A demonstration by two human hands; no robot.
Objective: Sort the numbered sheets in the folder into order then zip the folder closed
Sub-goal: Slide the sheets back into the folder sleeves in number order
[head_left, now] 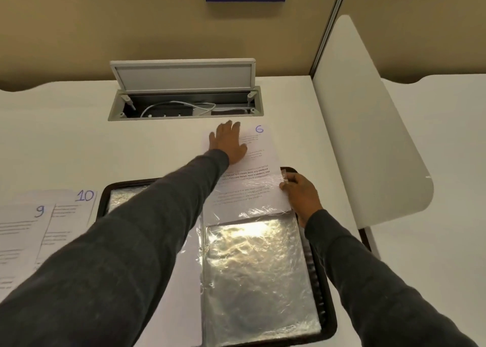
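While the right hand (299, 192) pinches the clear plastic sleeve (249, 189) by its corner, likely steadying it, the left hand (230, 145) presses flat-fingered on white paper sheet 6 (260, 149), which lies half out of the open dark zip folder (330, 320) on the white desk (79, 136)

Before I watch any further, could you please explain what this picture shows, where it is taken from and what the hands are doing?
There is no machine here: a person works with bare hands. The one picture comes from a camera on their head, looking down at a white desk. An open dark folder lies on it, with a shiny clear sleeve on top. The left hand lies flat on sheet 6, which sits partly inside that sleeve. The right hand pinches the sleeve's top edge. One picture cannot show whether the sheet is going in or coming out. Sheet 9 and sheet 10 lie overlapping on the desk to the left. At the back, a cable hatch stands open.
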